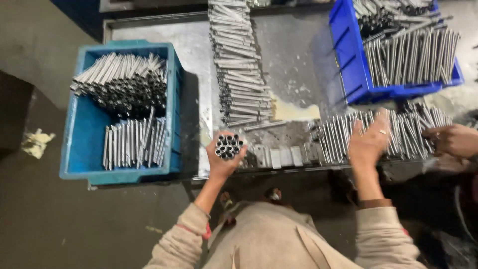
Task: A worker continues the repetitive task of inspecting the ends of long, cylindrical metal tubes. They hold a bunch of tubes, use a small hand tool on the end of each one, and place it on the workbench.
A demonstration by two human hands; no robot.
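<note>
My left hand (223, 160) grips a bundle of short metal tubes (229, 145), their open ends facing up toward the camera, near the table's front edge. My right hand (367, 143) hovers flat and open over a row of loose metal tubes (338, 135) lying side by side on the metal table (289, 55). A ring shows on one finger of my right hand. Nothing is held in it.
A light blue crate (84, 134) at left holds stacked tubes. A dark blue bin (348, 60) of tubes stands at the back right. A long column of tubes (239, 65) runs up the table's middle. Another person's hand (455, 139) rests on tubes at far right.
</note>
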